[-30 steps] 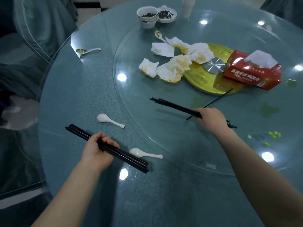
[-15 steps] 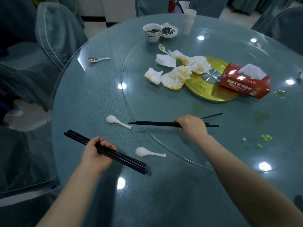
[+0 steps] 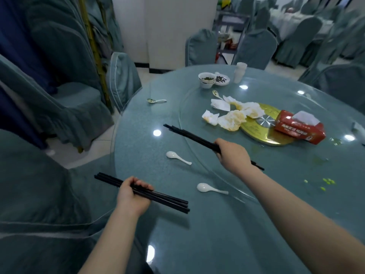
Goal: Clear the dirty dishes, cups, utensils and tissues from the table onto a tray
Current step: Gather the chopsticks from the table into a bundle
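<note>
My left hand [image 3: 132, 196] grips a bundle of black chopsticks [image 3: 167, 201] at the table's near left edge. My right hand [image 3: 232, 156] grips another bundle of black chopsticks [image 3: 189, 135], held above the glass turntable [image 3: 197, 165]. Two white spoons [image 3: 177, 156] [image 3: 210, 188] lie on the table between my hands. Stained crumpled tissues [image 3: 232, 119] lie on the turntable near its gold centre. A dirty spoon [image 3: 156, 100] lies at the far left edge, another spoon [image 3: 216, 93] lies by the tissues. Stacked cups [image 3: 206, 80] and a small dish [image 3: 222, 80] stand at the back. No tray is in view.
A red tissue box [image 3: 300, 127] sits on the gold hub [image 3: 256, 133]. A white cup stack [image 3: 240, 72] stands at the back. Green food bits [image 3: 325, 181] lie at the right. Covered chairs [image 3: 122, 80] ring the round table [image 3: 217, 244]; a cart [image 3: 229, 36] stands behind.
My right hand lifted its chopsticks off the turntable and swung their far ends back and left. The camera tilted up, showing chairs and the room. My left hand kept its bundle.
</note>
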The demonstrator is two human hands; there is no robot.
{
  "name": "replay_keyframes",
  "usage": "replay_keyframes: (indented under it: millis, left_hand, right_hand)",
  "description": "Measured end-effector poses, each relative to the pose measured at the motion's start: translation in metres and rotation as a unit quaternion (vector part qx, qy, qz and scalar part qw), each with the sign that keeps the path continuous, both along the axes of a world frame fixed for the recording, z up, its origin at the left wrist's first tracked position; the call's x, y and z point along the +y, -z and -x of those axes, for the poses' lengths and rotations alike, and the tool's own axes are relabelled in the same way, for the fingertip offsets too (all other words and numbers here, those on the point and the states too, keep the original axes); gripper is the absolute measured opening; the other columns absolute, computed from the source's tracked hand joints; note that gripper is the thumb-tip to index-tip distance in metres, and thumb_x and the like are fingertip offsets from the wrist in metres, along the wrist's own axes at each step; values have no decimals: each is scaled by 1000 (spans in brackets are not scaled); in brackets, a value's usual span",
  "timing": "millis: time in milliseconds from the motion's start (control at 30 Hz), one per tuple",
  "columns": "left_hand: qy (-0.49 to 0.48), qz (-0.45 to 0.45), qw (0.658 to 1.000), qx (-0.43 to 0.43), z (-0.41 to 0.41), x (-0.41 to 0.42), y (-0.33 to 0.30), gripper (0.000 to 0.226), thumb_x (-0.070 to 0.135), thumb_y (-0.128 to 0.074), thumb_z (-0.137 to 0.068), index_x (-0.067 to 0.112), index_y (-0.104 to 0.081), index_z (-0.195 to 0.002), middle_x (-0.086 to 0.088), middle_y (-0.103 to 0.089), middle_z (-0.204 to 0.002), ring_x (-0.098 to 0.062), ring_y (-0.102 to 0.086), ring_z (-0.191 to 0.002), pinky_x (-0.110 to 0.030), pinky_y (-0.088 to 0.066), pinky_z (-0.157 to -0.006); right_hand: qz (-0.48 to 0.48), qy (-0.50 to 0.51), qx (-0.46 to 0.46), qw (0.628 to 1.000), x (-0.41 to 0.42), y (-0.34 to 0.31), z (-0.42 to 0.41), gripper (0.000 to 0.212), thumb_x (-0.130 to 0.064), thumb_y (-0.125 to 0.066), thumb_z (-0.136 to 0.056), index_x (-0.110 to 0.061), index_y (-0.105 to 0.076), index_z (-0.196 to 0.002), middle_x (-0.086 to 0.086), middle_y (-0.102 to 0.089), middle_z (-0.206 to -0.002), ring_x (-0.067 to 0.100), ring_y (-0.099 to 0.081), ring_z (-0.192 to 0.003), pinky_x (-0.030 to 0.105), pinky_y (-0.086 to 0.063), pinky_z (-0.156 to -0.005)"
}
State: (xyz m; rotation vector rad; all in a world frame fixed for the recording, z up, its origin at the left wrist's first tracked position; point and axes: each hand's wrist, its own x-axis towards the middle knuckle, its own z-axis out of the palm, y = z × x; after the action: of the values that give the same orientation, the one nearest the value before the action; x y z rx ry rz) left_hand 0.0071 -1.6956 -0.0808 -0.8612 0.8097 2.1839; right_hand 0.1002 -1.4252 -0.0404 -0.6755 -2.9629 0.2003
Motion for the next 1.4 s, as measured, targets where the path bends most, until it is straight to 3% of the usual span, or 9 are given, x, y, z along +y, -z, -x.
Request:
replay_keyframes:
  millis: [133,533,733,867,933,1033,1133,1300,1400]
  left_hand:
    - [-8,-9,1000,-4,-5,-45,-4,31,20,-36,-96,19,-35,-65,7,-35,-37,-10,-37,-29,-24,-30,-57]
    - [-22,-33,999,-16,-29,-163,-3,31,20,-37,-94,20,-35,-63,7,-34,-37,-10,-35,-28,-25,-29,-57]
    - [9,-28,1000,-9,-35,-195,-9,31,22,-37,-95,20,-36,-64,7,-35,-39,-9,-36,-30,-24,-29,-56]
    - [19,-23,1000,-2,-41,-201,-13,32,21,-38,-95,19,-36,-64,8,-35,-40,-9,-35,-30,-25,-30,-56]
    - [26,-18,999,-2,-44,-200,-14,32,21,-39,-95,19,-36,-64,8,-34,-39,-9,-35,-30,-25,-30,-57]
    - [29,-9,1000,-1,-43,-193,-16,32,21,-39,-95,20,-36,-63,8,-34,-39,-9,-36,-31,-24,-32,-59]
    - [26,1,1000,0,-37,-179,-19,32,22,-40,-94,20,-37,-62,9,-34,-40,-8,-35,-33,-24,-32,-60]
    - [28,17,999,13,-37,-148,-20,33,20,-39,-95,19,-38,-62,8,-34,-40,-8,-35,-34,-24,-32,-58]
    - [40,20,999,18,-42,-128,-20,33,18,-38,-94,19,-37,-62,8,-34,-39,-9,-36,-32,-25,-31,-58]
  right_hand:
    - [61,27,41,997,-45,-16,-3,15,-21,-51,-91,-23,-49,-105,-6,-70,-95,27,-62,-81,37,-49,-64]
    - [133,104,173,970,-166,-5,-32,10,-28,-58,-87,-25,-53,-95,-7,-56,-66,26,-57,-66,30,-35,-56]
    - [131,118,227,958,-197,-2,-63,19,-34,-58,-92,-31,-51,-74,-12,-49,-55,11,-47,-54,28,-31,-49]
    - [208,170,302,915,-199,-1,-82,17,-32,-54,-94,-22,-59,-81,-9,-63,-64,6,-54,-61,25,-39,-55]
    - [227,199,342,890,-195,4,-91,18,-31,-52,-95,-18,-60,-85,-7,-60,-70,6,-50,-62,24,-39,-58]
    - [260,233,407,844,-182,9,-101,18,-26,-50,-97,-15,-61,-90,-3,-57,-79,7,-48,-69,8,-36,-59]
    - [278,235,440,821,-168,16,-110,22,-24,-50,-98,-7,-60,-91,1,-54,-78,5,-45,-70,8,-35,-59]
    - [311,215,467,800,-161,31,-120,14,-26,-54,-96,-27,-56,-82,-8,-49,-68,4,-43,-62,16,-36,-59]
    - [324,214,434,813,-158,50,-126,19,-25,-56,-95,-33,-54,-78,0,-47,-63,9,-41,-57,19,-34,-52]
